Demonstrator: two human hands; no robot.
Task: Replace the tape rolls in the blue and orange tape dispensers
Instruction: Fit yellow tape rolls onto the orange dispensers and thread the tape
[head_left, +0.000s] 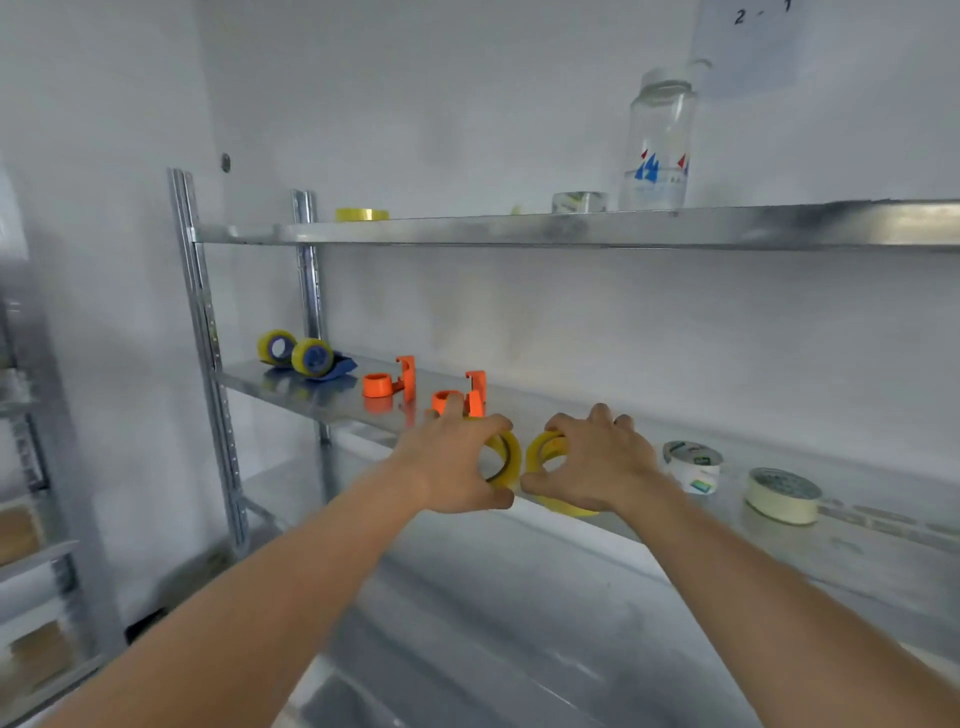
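On the middle metal shelf (311, 397), my left hand (457, 462) grips an upright yellow tape roll (508, 457). Right beside it, my right hand (597, 462) grips a second yellow tape roll (543, 448); another yellow roll (571, 508) lies flat beneath it. Two empty orange dispensers stand behind: one (392, 382) further left, the other (467, 397) partly hidden by my left fingers. At the shelf's left end the blue dispenser (317, 359) carries a yellow roll, with another blue-cored roll (276, 347) beside it.
Two pale tape rolls (693, 465) (782, 493) lie on the same shelf to the right. The upper shelf (571, 231) holds a yellow roll (362, 213), a clear roll (579, 201) and a plastic jar (660, 140). A lower shelf sits beneath my arms.
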